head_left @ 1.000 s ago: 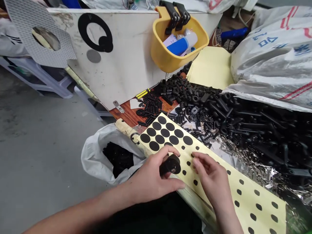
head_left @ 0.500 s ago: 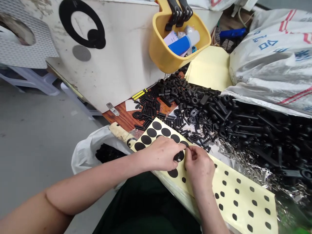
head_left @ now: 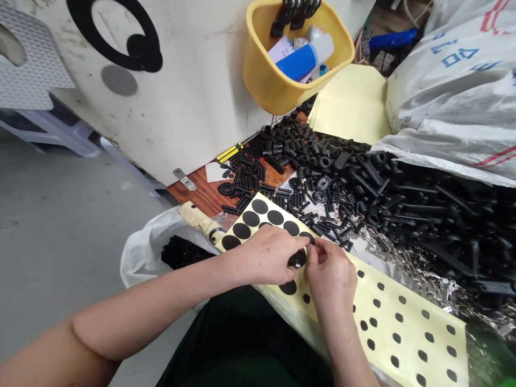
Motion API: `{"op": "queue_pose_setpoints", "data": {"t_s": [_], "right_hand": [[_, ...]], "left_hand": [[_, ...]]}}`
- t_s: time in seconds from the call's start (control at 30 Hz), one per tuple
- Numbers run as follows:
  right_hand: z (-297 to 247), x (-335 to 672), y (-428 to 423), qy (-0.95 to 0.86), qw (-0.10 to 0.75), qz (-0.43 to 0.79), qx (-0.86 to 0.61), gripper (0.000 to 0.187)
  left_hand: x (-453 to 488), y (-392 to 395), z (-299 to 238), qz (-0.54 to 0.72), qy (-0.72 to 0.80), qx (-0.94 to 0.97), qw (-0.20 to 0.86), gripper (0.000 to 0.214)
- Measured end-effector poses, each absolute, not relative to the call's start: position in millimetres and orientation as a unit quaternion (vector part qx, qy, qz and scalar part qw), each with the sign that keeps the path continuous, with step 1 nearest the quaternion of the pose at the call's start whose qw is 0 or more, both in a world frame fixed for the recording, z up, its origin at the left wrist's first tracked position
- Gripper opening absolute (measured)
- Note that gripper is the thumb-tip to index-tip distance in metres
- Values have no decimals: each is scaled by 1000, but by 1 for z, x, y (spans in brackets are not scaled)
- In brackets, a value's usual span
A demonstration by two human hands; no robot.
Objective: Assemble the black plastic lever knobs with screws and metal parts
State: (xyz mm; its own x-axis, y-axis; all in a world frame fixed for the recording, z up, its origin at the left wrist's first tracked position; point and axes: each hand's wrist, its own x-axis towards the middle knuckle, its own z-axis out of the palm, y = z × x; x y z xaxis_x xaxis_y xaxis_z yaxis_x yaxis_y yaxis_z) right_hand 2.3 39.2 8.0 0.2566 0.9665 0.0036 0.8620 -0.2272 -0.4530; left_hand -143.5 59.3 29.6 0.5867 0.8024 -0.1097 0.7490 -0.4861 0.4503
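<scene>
A pale yellow backing sheet [head_left: 403, 290] lies across my lap and the table edge, with large black round stickers [head_left: 260, 206] at its far left end and small black dots over the rest. My left hand [head_left: 268, 255] rests on the sheet, its index finger stretched to a sticker at the upper edge. Curled beneath that hand is a small black part with a shiny metal bit [head_left: 297, 260], partly hidden by the fingers. My right hand [head_left: 332, 277] pinches at the edge of the same black round sticker [head_left: 307, 236], thumb and forefinger together, fingertips meeting the left index finger.
Black plastic parts [head_left: 403, 209] and small metal pieces [head_left: 435, 285] are heaped beyond the sheet. A yellow basket [head_left: 262, 80] hangs from a white panel [head_left: 193, 107]. White sacks [head_left: 475, 107] stand at right; a white bag [head_left: 139, 247] of black pieces hangs at left.
The camera view has shifted slightly, so the basket and panel sit higher. Both hands keep nearly the same place and pose at the sticker.
</scene>
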Motion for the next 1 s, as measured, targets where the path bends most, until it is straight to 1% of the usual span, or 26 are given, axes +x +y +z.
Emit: {"op": "queue_pose_setpoints", "data": {"t_s": [0.13, 0.43, 0.6, 0.77, 0.9, 1.0], "right_hand": [[9, 8, 45, -513, 244, 264, -780, 18], [-3, 17, 41, -487, 336, 363, -720, 25], [-5, 20, 41, -482, 367, 394, -691, 23], [-9, 21, 40, -483, 377, 395, -684, 16], [-7, 20, 40, -481, 386, 408, -673, 14], [3, 23, 41, -475, 399, 428, -657, 14]], "left_hand": [[-143, 61, 28, 48, 452, 862, 224, 50], [-142, 64, 29, 33, 445, 867, 224, 41], [-145, 63, 33, 32, 458, 855, 241, 47], [-144, 69, 45, 23, 446, 845, 294, 57], [-140, 79, 51, -12, 433, 845, 312, 52], [-141, 85, 50, -13, 430, 841, 328, 54]]}}
